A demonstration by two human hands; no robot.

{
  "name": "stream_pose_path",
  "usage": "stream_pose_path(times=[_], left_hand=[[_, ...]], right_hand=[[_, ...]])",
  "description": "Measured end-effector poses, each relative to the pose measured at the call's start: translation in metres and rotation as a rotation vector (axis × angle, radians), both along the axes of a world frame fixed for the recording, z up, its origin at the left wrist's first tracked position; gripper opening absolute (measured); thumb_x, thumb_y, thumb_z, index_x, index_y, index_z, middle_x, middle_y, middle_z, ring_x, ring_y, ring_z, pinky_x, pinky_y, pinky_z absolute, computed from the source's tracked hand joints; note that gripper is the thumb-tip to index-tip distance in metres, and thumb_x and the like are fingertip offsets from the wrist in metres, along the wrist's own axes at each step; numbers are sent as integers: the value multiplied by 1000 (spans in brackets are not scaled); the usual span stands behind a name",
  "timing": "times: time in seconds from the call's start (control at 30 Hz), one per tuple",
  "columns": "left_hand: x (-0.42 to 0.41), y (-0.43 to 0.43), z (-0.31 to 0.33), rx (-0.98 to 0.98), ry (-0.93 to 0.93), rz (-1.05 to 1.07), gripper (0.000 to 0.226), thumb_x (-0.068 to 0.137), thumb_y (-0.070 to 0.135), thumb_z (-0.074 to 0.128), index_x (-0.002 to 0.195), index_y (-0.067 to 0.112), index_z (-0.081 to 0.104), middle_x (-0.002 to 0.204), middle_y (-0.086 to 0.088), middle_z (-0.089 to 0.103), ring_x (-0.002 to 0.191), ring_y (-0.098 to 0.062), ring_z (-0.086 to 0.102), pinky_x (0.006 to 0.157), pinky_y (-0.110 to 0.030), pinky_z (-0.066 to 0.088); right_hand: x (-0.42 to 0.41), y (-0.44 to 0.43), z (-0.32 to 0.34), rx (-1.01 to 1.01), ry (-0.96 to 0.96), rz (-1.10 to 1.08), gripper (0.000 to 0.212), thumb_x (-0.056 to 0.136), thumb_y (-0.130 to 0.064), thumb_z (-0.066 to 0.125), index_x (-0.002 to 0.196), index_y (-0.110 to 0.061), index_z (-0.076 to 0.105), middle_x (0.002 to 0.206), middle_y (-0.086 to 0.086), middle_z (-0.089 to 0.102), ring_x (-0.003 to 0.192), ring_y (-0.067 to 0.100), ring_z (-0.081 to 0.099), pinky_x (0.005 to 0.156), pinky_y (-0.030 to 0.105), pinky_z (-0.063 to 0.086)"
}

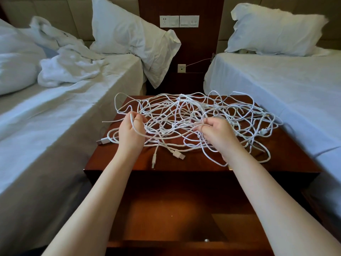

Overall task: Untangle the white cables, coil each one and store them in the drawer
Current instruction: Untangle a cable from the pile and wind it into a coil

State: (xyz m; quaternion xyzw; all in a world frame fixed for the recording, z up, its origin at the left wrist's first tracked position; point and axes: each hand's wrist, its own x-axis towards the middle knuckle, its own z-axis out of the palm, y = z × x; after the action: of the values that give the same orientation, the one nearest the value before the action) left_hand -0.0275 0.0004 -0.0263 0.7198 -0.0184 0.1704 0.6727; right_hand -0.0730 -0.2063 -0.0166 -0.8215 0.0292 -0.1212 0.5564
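A tangle of white cables is spread over the top of a dark wooden nightstand. My left hand grips one strand at the heap's left side, fingers curled round it. My right hand pinches strands near the middle of the heap. That same strand sags between the two hands. USB plugs lie loose at the front of the top, another plug at the left edge. Below, the drawer stands pulled out, with nothing visible inside.
A bed with rumpled white linen and a pillow flanks the nightstand on the left; a second bed with a pillow on the right. A wall panel with sockets and switches is behind. The drawer knob is at its front.
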Motion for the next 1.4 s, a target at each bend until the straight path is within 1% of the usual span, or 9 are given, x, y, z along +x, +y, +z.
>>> stream_pose_path(times=[0.13,0.37,0.47,0.63,0.77,0.93,1.03,1.2,1.4], left_hand=[[0,7,2,56,7,198,29,97,14,36,77,1,52,67,-2,43,63,-15,39,65,-33,32],[0,25,7,355,-94,494,14,94,6,39,95,1,52,85,-7,50,80,-23,41,65,-26,21],[1,27,7,386,-67,443,14,92,5,40,99,1,52,93,-8,50,88,-21,41,70,-24,24],[-10,8,9,495,-75,329,11,92,6,38,83,6,43,84,-8,48,81,-23,39,66,-28,21],[-15,4,14,475,-44,293,10,95,11,38,89,8,44,80,-5,49,79,-23,43,68,-31,27],[-20,-3,23,402,-112,190,10,93,6,40,87,7,47,63,3,44,57,-8,38,49,-17,32],[-21,-6,24,352,-106,126,10,91,6,43,84,11,49,57,4,42,51,-8,35,44,-14,29],[-23,0,22,552,-126,117,7,94,8,43,90,12,46,65,4,46,56,-7,38,48,-13,32],[-22,-3,17,602,-116,77,4,92,10,47,92,14,46,64,1,50,54,-10,39,47,-13,34]], right_hand=[[-1,-3,6,390,14,104,17,93,-1,52,86,-4,67,42,-3,36,35,6,24,39,17,16],[2,-8,4,468,-144,-154,24,95,-5,48,84,-9,69,50,-3,41,44,7,30,41,18,22],[4,-11,2,209,-107,-239,14,93,-7,53,97,-7,66,65,-4,54,48,5,42,44,19,36],[-6,16,-2,-515,-389,-231,58,79,-12,64,133,-10,42,115,5,53,96,18,55,81,24,43],[-18,36,5,-721,-814,-109,41,77,-29,64,111,-7,61,107,8,56,100,25,52,86,35,38],[-10,60,-20,-909,-573,103,50,86,-54,51,109,-12,66,91,1,56,83,21,54,69,32,41],[-3,54,-26,-741,-507,150,25,95,-27,56,80,-9,66,70,-2,53,60,18,52,61,29,33],[-11,27,-3,-233,-201,307,3,88,-20,62,87,-17,62,59,-6,44,54,8,40,58,21,36],[-15,31,11,29,-243,290,52,101,-37,42,58,-6,41,52,-3,35,50,8,35,78,11,42]])
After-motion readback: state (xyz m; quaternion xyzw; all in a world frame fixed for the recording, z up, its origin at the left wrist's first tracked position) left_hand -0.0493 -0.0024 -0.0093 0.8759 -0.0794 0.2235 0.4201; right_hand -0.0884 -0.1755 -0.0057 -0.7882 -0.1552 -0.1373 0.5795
